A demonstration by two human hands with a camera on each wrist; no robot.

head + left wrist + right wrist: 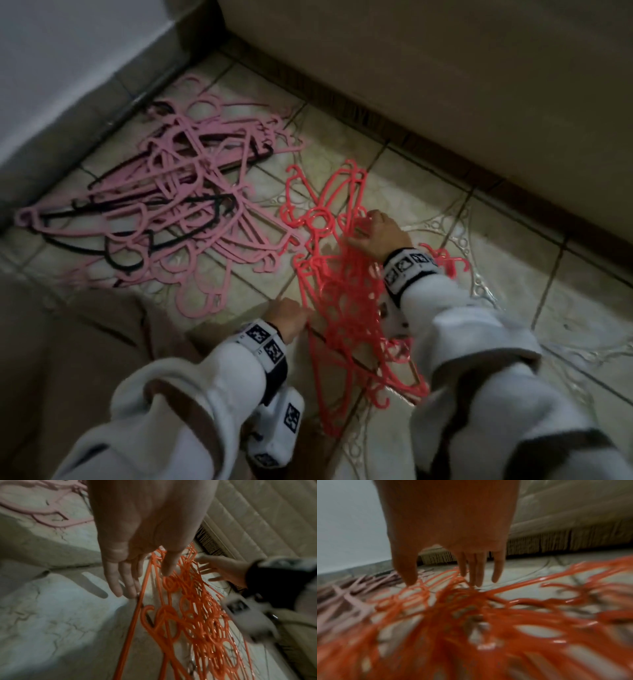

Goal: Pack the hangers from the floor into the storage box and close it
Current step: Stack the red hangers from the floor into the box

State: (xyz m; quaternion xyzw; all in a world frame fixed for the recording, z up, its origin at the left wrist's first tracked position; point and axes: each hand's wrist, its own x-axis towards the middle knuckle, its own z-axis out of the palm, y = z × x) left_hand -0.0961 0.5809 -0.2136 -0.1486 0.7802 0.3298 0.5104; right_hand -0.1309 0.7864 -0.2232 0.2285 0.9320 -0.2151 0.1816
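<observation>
Tangled red hangers (pixel 346 308) lie on the tiled floor (pixel 565 308) at centre-right of the head view, with a separate heap of pink and black hangers (pixel 178 205) at upper left beside the wall (pixel 68 61); no container shows in any view. Left hand (pixel 287 318), lower centre, has straight, slightly spread fingers (pixel 120 580) touching the near edge of the red tangle; right hand (pixel 376 236) reaches its far side, fingers (pixel 477 572) apart and extended into the strands. Right wrist view is heavily blurred, so grip on any single hanger cannot be told; the beige quilted furniture (pixel 445 68) along the upper right is cut off by the frame.
</observation>
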